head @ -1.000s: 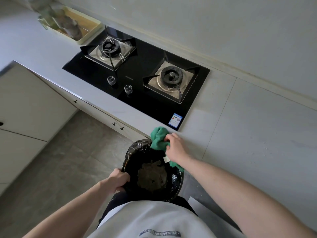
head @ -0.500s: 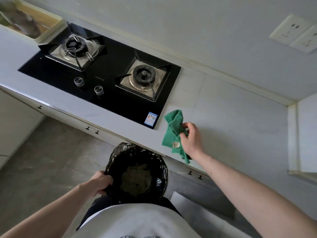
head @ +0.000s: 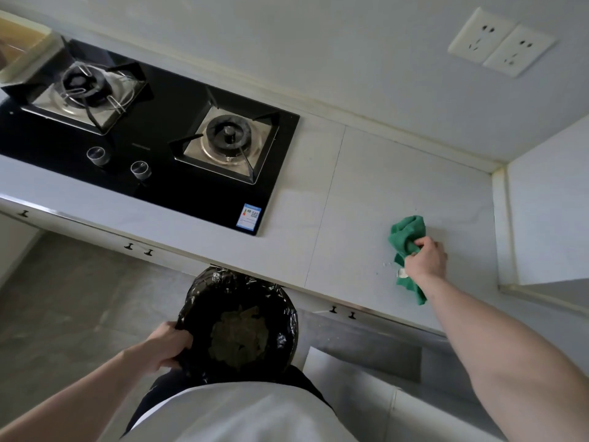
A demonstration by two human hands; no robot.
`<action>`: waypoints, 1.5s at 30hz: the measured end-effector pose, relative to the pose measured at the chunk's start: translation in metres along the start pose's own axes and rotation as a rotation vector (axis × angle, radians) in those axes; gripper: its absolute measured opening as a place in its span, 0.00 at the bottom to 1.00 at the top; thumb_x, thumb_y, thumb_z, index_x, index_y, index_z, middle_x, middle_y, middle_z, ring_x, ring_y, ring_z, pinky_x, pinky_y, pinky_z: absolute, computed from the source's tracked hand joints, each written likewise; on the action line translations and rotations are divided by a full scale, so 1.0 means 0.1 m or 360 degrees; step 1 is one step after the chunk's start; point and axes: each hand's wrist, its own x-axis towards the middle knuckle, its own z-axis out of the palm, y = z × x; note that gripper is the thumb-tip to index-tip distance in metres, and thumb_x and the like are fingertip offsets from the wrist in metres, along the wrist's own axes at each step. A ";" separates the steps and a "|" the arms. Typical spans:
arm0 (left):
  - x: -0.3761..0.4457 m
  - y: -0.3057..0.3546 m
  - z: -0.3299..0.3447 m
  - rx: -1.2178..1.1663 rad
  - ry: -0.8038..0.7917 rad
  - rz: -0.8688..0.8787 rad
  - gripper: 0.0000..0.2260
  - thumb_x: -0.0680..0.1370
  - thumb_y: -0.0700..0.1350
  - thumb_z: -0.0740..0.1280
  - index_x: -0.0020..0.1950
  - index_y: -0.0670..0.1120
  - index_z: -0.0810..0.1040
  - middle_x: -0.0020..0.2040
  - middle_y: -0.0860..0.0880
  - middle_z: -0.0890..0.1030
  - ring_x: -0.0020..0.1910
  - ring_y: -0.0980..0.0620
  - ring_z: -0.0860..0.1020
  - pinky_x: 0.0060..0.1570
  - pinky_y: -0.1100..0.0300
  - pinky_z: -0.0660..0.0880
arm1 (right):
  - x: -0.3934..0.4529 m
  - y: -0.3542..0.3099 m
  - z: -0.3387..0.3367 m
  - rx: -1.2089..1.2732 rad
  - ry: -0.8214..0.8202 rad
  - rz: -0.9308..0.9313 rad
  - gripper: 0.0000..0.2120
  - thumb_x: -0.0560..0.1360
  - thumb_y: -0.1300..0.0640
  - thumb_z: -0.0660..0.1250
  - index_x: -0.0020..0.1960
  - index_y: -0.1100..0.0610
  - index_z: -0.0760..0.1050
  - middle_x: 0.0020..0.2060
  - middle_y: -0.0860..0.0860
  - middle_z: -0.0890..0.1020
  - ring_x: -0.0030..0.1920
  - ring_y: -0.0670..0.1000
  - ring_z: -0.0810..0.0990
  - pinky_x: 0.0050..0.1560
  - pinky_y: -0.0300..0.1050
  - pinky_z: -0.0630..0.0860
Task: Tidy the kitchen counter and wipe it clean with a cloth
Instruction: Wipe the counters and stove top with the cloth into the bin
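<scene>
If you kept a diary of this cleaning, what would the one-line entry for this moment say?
step: wiping counter | right hand: grips green cloth right of hob | left hand: holds bin below edge

Pale wall [head: 318,43] had a double socket [head: 500,44] up top right, grey tiled floor [head: 79,298] ran below white cabinet fronts [head: 95,232] with little black knobs.

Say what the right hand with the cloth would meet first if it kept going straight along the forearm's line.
Bare counter first, then probably the back wall below the sockets. The right hand grips the cloth; depth is unclear.
</scene>
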 end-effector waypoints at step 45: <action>0.01 -0.04 0.13 -0.0018 -0.0010 -0.0017 0.09 0.69 0.32 0.65 0.47 0.37 0.81 0.34 0.39 0.81 0.28 0.40 0.82 0.27 0.54 0.79 | -0.84 -1.18 0.19 0.0829 -0.0250 -0.0553 0.08 0.69 0.66 0.67 0.45 0.55 0.76 0.45 0.49 0.79 0.44 0.50 0.78 0.46 0.46 0.77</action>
